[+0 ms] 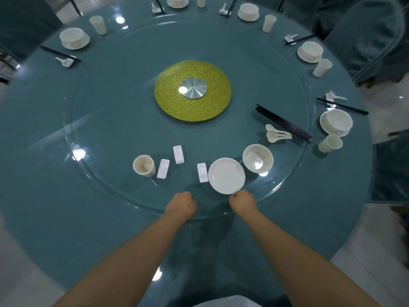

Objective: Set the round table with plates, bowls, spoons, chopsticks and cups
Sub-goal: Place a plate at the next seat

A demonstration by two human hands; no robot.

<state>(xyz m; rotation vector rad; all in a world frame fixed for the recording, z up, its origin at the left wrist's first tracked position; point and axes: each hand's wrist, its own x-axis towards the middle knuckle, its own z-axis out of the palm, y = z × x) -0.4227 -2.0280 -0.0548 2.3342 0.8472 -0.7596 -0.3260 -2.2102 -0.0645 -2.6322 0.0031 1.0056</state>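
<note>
Low in the frame's centre, the right hand (pixel 242 201) pinches the near rim of the round white plate (pixel 226 175), which lies flat on the glass turntable (pixel 106 120) just above its curled fingers. The left hand (pixel 182 204) is fisted, empty, lower-left of the plate.

My fingers curl under both my left hand (pixel 182 203) and my right hand (pixel 242 201), so I cannot tell whether the right touches the plate (pixel 226 175). The top edge cuts off the far bowl (pixel 177 1) and cup (pixel 201 1).
</note>
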